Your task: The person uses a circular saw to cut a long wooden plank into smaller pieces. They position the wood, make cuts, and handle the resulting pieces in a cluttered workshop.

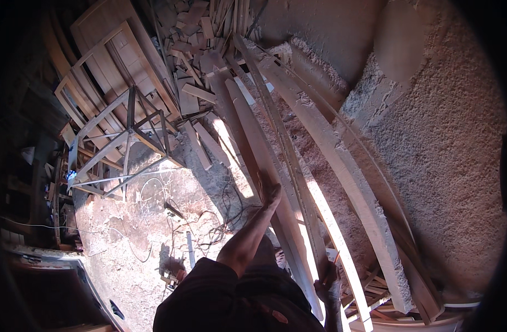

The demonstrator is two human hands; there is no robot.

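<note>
My left hand (270, 192) grips a long wooden plank (249, 138) near the middle of the picture, fingers partly hidden behind its edge. Lower right, my right hand (327, 285) is closed on the near end of a narrow dark board (289, 160) lying alongside that plank. A pale, dust-covered board (347, 182) and other long lengths of timber lie just to the right, running from the upper middle down toward me.
Wooden panels (98, 61) lean at upper left behind a metal frame (129, 133). Offcuts (190, 50) are piled at the top. Cables (226, 216) snake across the dusty floor (121, 238). Sawdust (452, 166) covers the right side. A dark opening (43, 288) sits at lower left.
</note>
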